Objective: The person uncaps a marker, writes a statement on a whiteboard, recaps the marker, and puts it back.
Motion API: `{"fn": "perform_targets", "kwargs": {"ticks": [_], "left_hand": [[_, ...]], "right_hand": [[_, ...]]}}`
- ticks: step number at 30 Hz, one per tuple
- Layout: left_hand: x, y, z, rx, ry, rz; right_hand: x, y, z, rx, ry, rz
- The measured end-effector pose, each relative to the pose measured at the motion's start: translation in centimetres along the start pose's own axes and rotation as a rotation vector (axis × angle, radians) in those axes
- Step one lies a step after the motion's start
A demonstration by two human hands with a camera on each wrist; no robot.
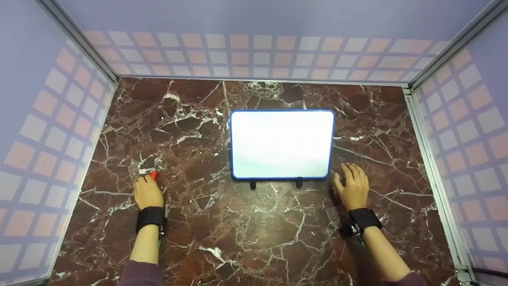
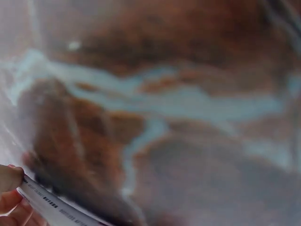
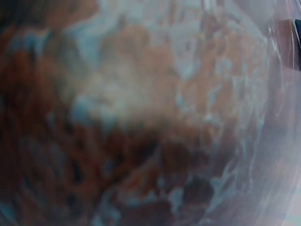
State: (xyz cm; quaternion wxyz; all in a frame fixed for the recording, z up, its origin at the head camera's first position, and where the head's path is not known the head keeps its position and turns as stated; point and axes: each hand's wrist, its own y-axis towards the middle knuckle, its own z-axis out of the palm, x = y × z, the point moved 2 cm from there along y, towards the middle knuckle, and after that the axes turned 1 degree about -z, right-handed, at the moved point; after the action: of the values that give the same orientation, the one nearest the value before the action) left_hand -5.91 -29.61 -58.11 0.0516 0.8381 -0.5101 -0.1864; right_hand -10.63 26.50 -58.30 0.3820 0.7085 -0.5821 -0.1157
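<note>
In the head view my left hand (image 1: 149,192) is at the left side of the table, fingers curled round a marker with a red end (image 1: 153,174). The left wrist view shows the marker's white printed barrel (image 2: 56,207) held between thumb and fingers (image 2: 9,179). A whiteboard (image 1: 282,143) with a blue frame lies in the middle, its surface blank and bright, two black clips or feet (image 1: 299,182) along its near edge. My right hand (image 1: 354,186), fingers extended and slightly bent, holds nothing beside the board's near right corner.
The table (image 1: 198,238) has a dark red-brown marble pattern with white veins. Pale walls with pink and white squares (image 1: 262,55) enclose it at the back, left and right, with metal rails (image 1: 428,174) at the edges. A dark cable (image 1: 490,272) shows at the lower right.
</note>
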Motion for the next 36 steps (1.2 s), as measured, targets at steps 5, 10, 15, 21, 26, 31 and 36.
{"fn": "perform_targets", "kwargs": {"ticks": [5, 10, 15, 21, 26, 31, 36], "left_hand": [[-0.9, 1.0, -1.0, 0.038, -0.094, -0.04], [-2.2, 2.2, -2.5, 0.089, -0.188, -0.062], [-4.1, 2.8, -3.8, 0.13, -0.264, -0.023], [-7.0, 3.4, -5.3, 0.134, -0.527, -0.026], [-9.7, 3.4, -7.0, 0.17, -0.774, -0.062], [-12.9, 2.3, -8.1, 0.301, -1.055, -0.06], [-15.7, 0.8, -8.3, 0.422, -1.252, -0.056]], "right_hand": [[0.5, 1.1, -0.2, 0.006, 0.022, 0.013], [1.6, 1.8, -0.3, -0.007, 0.071, 0.005], [2.5, 2.1, -0.2, -0.03, 0.11, -0.011], [3.8, 2.5, -0.3, -0.053, 0.147, -0.034], [5.0, 2.6, -0.3, -0.071, 0.179, -0.066], [6.6, 3.1, -0.3, -0.042, 0.177, -0.073], [8.0, 3.9, -0.4, 0.0, 0.194, -0.041]]}}
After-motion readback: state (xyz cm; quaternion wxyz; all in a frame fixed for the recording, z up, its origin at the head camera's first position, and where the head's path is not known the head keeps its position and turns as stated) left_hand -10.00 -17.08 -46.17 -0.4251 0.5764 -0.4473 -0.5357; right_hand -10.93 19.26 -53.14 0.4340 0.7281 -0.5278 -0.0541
